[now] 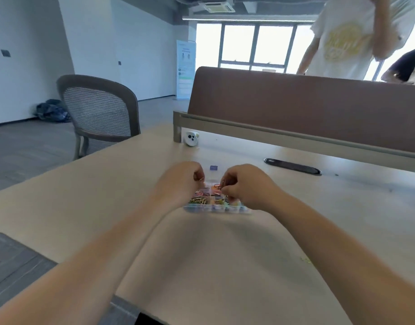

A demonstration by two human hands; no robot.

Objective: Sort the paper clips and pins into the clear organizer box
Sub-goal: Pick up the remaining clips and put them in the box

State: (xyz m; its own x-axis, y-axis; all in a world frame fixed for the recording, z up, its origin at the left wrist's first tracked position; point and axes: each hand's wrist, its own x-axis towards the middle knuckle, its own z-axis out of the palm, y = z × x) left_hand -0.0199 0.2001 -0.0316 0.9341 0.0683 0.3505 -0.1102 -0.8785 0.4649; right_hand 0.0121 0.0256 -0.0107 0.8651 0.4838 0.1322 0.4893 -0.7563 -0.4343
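The clear organizer box [215, 208] lies on the beige desk [107, 195], its compartments holding several coloured paper clips [198, 200] and pins. My left hand [180, 181] hovers over the box's left side, its fingers curled and pinching a gold paper clip [201, 179]. My right hand [244, 186] hovers over the right side, fingers pinching an orange-red paper clip [217, 186] above a back compartment. Both hands cover parts of the box. The picture is blurred, so the pins cannot be told apart.
A small purple item [213, 168] lies just behind the box. A white round device [191, 138] sits by the brown desk divider [295, 106]. A black cable slot [293, 166] is at the right. A mesh chair [98, 111] stands left. Two people stand behind the divider.
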